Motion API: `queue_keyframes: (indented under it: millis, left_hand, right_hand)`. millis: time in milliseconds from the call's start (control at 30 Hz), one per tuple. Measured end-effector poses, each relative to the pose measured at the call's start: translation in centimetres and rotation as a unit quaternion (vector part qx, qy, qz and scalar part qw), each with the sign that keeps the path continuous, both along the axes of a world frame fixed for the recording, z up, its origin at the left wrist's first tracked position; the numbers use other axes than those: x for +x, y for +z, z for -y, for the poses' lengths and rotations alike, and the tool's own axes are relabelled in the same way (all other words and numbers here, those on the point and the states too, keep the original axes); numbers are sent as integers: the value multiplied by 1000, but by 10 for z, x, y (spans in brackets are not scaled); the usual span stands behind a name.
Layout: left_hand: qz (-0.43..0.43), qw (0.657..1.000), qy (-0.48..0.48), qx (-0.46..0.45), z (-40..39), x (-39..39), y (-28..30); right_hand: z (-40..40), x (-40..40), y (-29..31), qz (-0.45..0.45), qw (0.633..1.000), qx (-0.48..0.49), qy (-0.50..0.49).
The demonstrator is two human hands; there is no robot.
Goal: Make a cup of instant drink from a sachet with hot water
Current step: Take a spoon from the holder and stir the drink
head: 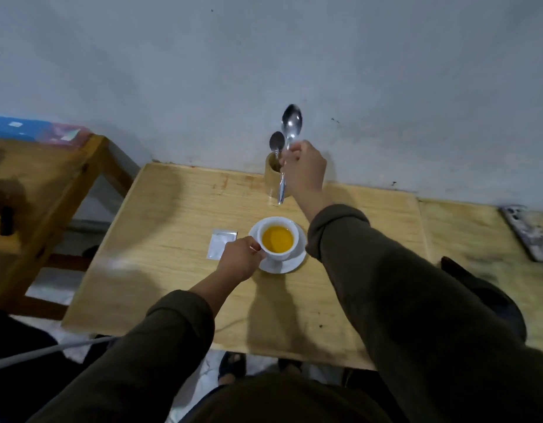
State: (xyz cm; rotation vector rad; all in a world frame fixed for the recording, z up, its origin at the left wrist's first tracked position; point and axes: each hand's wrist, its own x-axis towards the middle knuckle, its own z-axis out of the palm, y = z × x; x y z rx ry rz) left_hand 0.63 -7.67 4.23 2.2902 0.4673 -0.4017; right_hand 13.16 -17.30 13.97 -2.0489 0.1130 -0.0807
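Observation:
A white cup (279,253) holding orange-yellow liquid stands on a white saucer (296,262) in the middle of the wooden table (172,270). My left hand (241,259) grips the cup's handle on its left side. My right hand (303,169) holds a metal spoon (291,123) upright by its handle, bowl end up, above and behind the cup. A silver sachet (219,246) lies flat on the table just left of the cup, partly behind my left hand.
A wooden holder (271,178) with another spoon (276,143) stands against the grey wall behind the cup. A phone (528,236) lies at the far right. A second wooden table (35,184) is at the left. A dark object (483,291) sits by my right arm.

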Motion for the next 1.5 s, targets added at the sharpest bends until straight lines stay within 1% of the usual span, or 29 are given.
queue_keyframes:
  millis: [133, 267, 367, 400, 467, 533, 600, 667, 733, 867, 1000, 1133, 1233, 1400, 1500]
  left_hand:
    - [9, 1000, -14, -23, -4, 1, 0]
    - [8, 999, -37, -33, -9, 1, -1]
    - [7, 998, -46, -29, -10, 2, -1]
    - [3, 998, -48, -30, -10, 2, -1]
    - [-5, 998, -42, -43, -12, 3, -1]
    - [-9, 998, -40, -52, -12, 2, -1]
    - [-7, 997, -44, -63, -12, 1, -1]
    - [-5, 996, -44, -77, -13, 2, -2]
    - [-3, 995, -53, -79, -14, 5, -2]
    - [-1, 995, -60, -76, -14, 6, 2]
    - [7, 995, -54, -84, -15, 4, 2]
    - [5, 996, -43, -79, -11, 3, 6]
    - [1, 996, -38, -75, -10, 2, 6]
    - [-2, 998, -37, -56, -7, 3, 10]
    - [-4, 998, -41, -45, -6, 3, 11]
  right_hand:
    - [7, -41, -12, -62, 995, 52, -65]
    - [11, -74, -23, -142, 978, 127, -89]
    - [12, -94, -26, -164, 958, 217, -87]
    - [12, -100, -26, -156, 959, 223, -81]
    - [12, -112, -26, -112, 976, 177, -58]
    - [12, -122, -27, -63, 992, 104, -44]
    - [9, -130, -26, -27, 998, 22, -45]
    - [7, -133, -30, -28, 998, -28, -52]
    - [7, -131, -33, -45, 996, -51, -54]
    - [10, -130, -39, -53, 991, -117, -31]
    - [18, -128, -42, -51, 985, -165, 4]
    - [25, -124, -48, -57, 984, -163, 38]
    - [28, -121, -50, -57, 980, -180, 61]
    - [32, -113, -53, -44, 976, -195, 82]
    - [34, -108, -55, -57, 974, -201, 91]
